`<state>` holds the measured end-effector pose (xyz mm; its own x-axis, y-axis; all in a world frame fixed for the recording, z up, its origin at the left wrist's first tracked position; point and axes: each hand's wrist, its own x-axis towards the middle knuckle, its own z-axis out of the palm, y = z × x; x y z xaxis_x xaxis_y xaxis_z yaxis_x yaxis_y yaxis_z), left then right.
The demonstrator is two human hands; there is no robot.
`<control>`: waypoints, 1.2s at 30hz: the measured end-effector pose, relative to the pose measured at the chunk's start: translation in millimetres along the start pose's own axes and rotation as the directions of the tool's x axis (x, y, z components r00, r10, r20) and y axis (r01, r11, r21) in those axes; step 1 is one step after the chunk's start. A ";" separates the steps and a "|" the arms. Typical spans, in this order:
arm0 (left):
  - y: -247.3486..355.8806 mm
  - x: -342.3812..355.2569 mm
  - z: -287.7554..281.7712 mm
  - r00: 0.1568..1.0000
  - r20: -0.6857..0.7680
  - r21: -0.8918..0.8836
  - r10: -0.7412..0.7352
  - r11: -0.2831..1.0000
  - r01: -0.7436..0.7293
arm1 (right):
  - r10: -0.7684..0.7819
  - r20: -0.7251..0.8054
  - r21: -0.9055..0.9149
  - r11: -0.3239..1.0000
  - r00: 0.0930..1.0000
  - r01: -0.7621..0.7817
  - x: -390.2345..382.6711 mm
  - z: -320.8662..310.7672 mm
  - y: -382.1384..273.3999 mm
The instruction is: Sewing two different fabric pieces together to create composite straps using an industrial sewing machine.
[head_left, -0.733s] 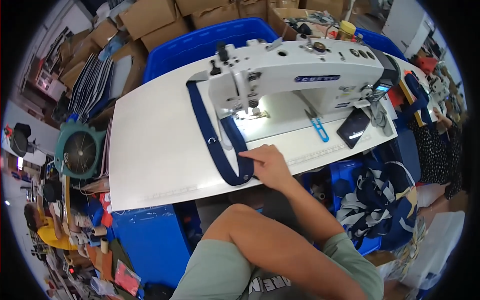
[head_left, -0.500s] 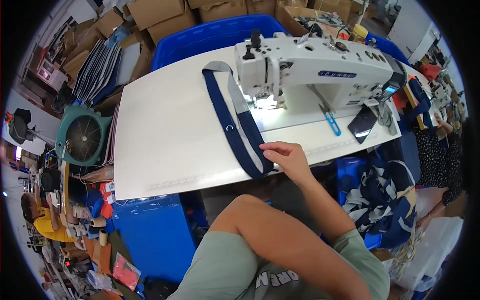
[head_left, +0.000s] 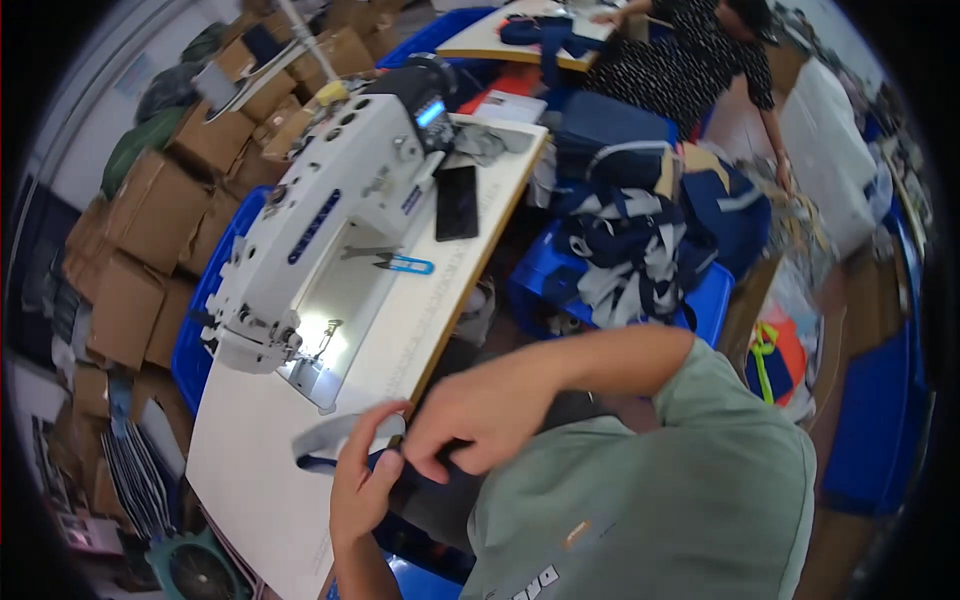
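A looped navy and grey fabric strip point(head_left: 322, 437) hangs over the table's front edge, left of the sewing machine needle. My left hand point(head_left: 366, 472) is closed on it, with thumb and forefinger around its near end. Just to the right, my right hand point(head_left: 485, 412) is bent down with its fingers curled close to the left fingertips. Whatever it grips is hidden under the fingers, and the hand is slightly blurred. The white sewing machine point(head_left: 320, 215) stands beyond both hands, its lamp lighting the needle plate.
On the white tabletop point(head_left: 250, 470) lie blue-handled thread snips point(head_left: 408, 264), a black phone point(head_left: 457, 204) and a grey cloth point(head_left: 480, 144). A blue bin point(head_left: 715, 300) heaped with fabric scraps point(head_left: 640, 245) stands to the right. Another person point(head_left: 690, 60) works at the far table. Cardboard boxes point(head_left: 130, 305) fill the left.
My view has swung to the right. The fabric strip has come off the middle of the table to its front edge, and my left hand has come in to hold it beside the right.
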<state>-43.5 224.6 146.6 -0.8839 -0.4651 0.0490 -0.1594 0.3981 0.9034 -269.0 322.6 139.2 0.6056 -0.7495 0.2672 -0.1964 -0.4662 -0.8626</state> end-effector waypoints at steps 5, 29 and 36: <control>-42.1 -30.2 0.6 0.937 0.325 -0.367 0.129 0.930 -0.001 | -0.062 -0.200 0.036 0.997 0.978 0.071 13.4 -31.3 -5.7; 2.2 -172.1 -62.2 0.546 -0.831 -0.462 -0.105 0.676 -0.574 | -0.433 -0.391 0.278 0.786 0.812 0.553 87.7 13.8 -62.8; -34.5 -177.0 -88.9 0.248 -0.886 0.205 0.393 0.809 -0.551 | -0.274 -0.083 0.150 0.947 0.958 0.284 187.8 121.4 27.7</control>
<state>157.5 222.9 144.6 0.1080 -0.6589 0.7444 0.2676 0.7404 0.6166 -67.1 226.0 113.3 0.5699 -0.6294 0.5283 0.1013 -0.5842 -0.8053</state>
